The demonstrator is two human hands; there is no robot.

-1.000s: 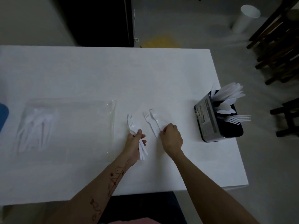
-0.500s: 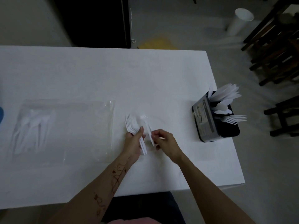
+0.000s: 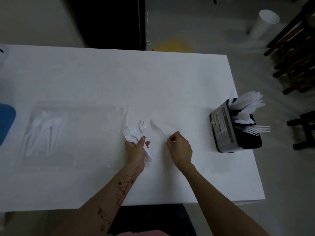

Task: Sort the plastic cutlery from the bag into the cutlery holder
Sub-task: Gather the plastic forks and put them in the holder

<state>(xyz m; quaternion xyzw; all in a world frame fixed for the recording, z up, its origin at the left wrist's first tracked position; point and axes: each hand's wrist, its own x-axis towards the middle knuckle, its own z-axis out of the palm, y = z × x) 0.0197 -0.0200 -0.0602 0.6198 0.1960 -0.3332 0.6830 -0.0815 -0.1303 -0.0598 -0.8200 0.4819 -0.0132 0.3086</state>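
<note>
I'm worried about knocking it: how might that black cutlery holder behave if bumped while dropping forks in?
The cutlery holder sits near the table edge, so a shove could send it off. It looks boxy and broad-based, probably steady. Utensils fan out rightward and may shift.

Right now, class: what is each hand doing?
Left hand: closed around a bunch of forks.
Right hand: pinching one white utensil by its handle.

Both forearms reach forward from the near edge of the table (image 3: 170,79), bare to the elbow, the left one marked with reddish drawings. The left hand (image 3: 136,149) is curled closed around a bunch of forks (image 3: 132,133), thumb on top, knuckles to the left. The right hand (image 3: 179,148), just to its right, pinches the handle end of a single utensil (image 3: 157,129) between thumb and fingertips, wrist bent slightly inward.
</note>
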